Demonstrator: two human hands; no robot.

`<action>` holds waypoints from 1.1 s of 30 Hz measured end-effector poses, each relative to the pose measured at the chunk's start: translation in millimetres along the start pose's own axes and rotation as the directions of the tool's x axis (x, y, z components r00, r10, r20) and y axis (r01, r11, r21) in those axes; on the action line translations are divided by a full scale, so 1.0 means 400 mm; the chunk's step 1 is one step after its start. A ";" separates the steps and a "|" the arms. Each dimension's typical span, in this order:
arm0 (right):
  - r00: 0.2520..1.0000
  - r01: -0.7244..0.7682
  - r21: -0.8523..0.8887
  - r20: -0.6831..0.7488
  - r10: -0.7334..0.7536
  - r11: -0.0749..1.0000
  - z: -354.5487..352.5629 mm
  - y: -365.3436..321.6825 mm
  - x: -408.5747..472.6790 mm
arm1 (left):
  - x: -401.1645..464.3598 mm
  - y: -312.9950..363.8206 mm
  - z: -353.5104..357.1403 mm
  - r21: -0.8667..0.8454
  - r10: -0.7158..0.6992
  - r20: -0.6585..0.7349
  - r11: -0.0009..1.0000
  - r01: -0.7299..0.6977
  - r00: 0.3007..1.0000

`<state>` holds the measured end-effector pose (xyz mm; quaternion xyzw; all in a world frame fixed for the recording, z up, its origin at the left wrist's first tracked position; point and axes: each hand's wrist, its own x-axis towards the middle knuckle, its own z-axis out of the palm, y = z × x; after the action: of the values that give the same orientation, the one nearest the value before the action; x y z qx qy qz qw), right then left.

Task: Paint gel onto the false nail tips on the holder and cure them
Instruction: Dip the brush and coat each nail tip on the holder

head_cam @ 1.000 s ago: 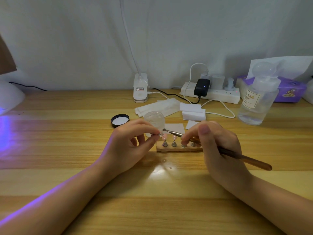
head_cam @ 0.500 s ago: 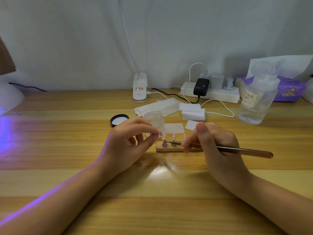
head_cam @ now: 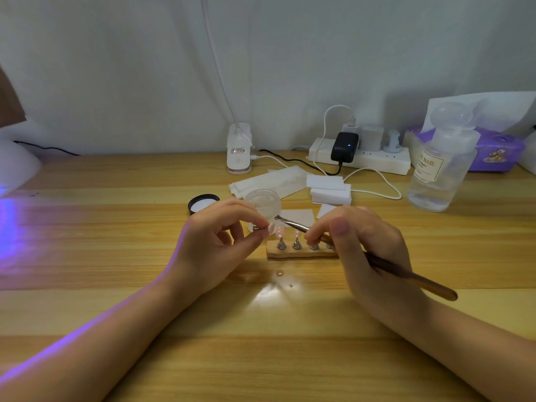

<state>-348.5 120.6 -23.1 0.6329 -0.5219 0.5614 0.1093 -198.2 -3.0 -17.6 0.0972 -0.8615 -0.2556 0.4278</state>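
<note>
Your left hand (head_cam: 216, 242) pinches a small metal peg (head_cam: 257, 227) between thumb and forefinger, with a pale false nail tip (head_cam: 271, 228) on the peg's end pointing right, just left of the holder. Your right hand (head_cam: 362, 250) grips the brush (head_cam: 377, 264) like a pen, fingers curled round its shaft; the brown handle runs back toward the right edge of the tabletop (head_cam: 116, 227), and the metal ferrule end (head_cam: 282, 220) sits just above and right of the held tip, close to it, though you cannot tell whether they touch.

The wooden holder (head_cam: 301, 252) lies near the middle of the tabletop, between your hands. Cone-shaped metal pegs stand in a row on it, and two pink nail tips (head_cam: 288, 234) show on the left pegs; your right fingers hide the rest of the row.

Just behind your left fingers stands a clear open gel jar (head_cam: 262, 203), with its black lid (head_cam: 203, 203) lying inside-up to the left. Behind them lie white wipes (head_cam: 272, 184) and white sponge blocks (head_cam: 329, 188). Along the far edge sit a white clip lamp base (head_cam: 239, 152), a power strip (head_cam: 359, 159) with a black charger plugged in, a clear bottle (head_cam: 441, 169) labelled NAIL, and a purple tissue box (head_cam: 499, 152) at the far right corner. Violet light washes across the left edge of the tabletop.
</note>
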 end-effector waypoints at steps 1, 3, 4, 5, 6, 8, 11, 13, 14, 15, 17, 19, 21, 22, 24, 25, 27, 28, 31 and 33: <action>1.000 0.017 -0.008 0.004 -0.017 1.000 0.002 0.001 0.000 | 0.001 0.001 0.000 0.002 -0.002 0.002 1.000 0.002 1.000; 0.999 0.035 -0.025 0.013 -0.035 0.999 0.004 0.003 -0.001 | 0.002 0.001 0.001 -0.003 -0.003 0.000 1.000 0.003 1.000; 0.999 0.044 -0.036 0.018 -0.043 0.998 0.005 0.004 -0.003 | 0.002 0.002 0.001 -0.010 -0.002 -0.002 1.000 0.002 1.000; 0.998 0.052 -0.044 0.022 -0.051 0.998 0.006 0.005 -0.003 | 0.001 0.002 0.001 -0.017 -0.001 -0.001 1.000 0.001 1.000; 0.998 0.059 -0.048 0.025 -0.058 0.997 0.006 0.004 -0.004 | 0.001 0.003 0.001 -0.022 0.001 0.000 1.000 -0.001 1.000; 0.997 0.074 -0.045 0.026 -0.073 0.996 0.007 0.004 -0.004 | -0.001 0.002 0.000 -0.026 -0.002 -0.002 1.000 0.001 1.000; 0.997 0.070 -0.020 0.026 -0.070 0.997 0.005 0.001 -0.007 | -0.001 -0.001 0.001 -0.007 -0.003 0.001 1.000 0.003 1.000; 0.998 0.056 0.006 0.021 -0.056 0.998 0.003 0.001 -0.008 | -0.002 -0.002 0.001 0.003 -0.006 0.000 1.000 0.006 1.000; 0.999 0.048 0.016 0.012 -0.048 0.999 0.002 0.001 -0.008 | -0.002 -0.002 0.000 0.003 -0.004 0.000 1.000 0.004 1.000; 0.999 0.038 0.019 0.000 -0.038 0.999 0.001 0.001 -0.007 | -0.002 -0.002 0.000 0.003 0.000 0.001 1.000 0.000 1.000; 1.000 0.016 0.013 -0.011 -0.015 1.000 0.001 0.002 -0.006 | -0.002 -0.001 -0.001 0.006 0.003 0.004 1.000 -0.003 1.000; 1.000 -0.005 0.000 -0.006 0.005 1.000 0.003 0.004 -0.007 | -0.001 -0.001 -0.001 0.009 -0.004 0.006 1.000 0.004 1.000; 1.000 -0.005 -0.008 0.002 0.005 1.000 0.006 0.004 -0.006 | 0.000 0.000 0.000 0.010 -0.006 0.004 1.000 0.006 1.000; 1.000 -0.002 -0.005 0.004 0.002 1.000 0.007 0.004 -0.005 | 0.001 0.000 0.001 0.008 -0.008 0.003 1.000 0.008 1.000; 1.000 0.008 0.009 0.011 -0.009 1.000 0.008 0.002 -0.005 | 0.000 0.000 0.001 0.002 -0.014 0.001 1.000 0.014 1.000; 1.000 0.014 0.014 0.016 -0.014 1.000 0.008 0.002 -0.005 | 0.000 0.000 0.001 -0.001 -0.017 -0.001 1.000 0.017 1.000; 0.999 0.023 0.018 0.028 -0.024 1.000 0.006 0.001 -0.007 | -0.001 0.000 0.000 -0.005 -0.017 0.000 1.000 0.017 1.000; 0.999 0.025 0.020 0.028 -0.025 0.999 0.005 0.001 -0.008 | -0.002 0.001 -0.001 0.001 -0.013 0.003 1.000 0.013 1.000; 1.000 0.010 0.026 -0.006 -0.010 1.000 0.003 0.002 -0.008 | -0.001 0.002 0.000 0.014 -0.005 0.008 1.000 0.005 1.000; 1.000 -0.003 0.021 -0.028 0.003 1.000 0.003 0.003 -0.006 | 0.001 0.002 -0.001 0.010 -0.005 0.009 1.000 0.005 1.000</action>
<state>-348.1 120.5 -26.1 0.6252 -0.5154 0.5757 0.1094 -198.1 -2.5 -16.8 0.1005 -0.8645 -0.2528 0.4227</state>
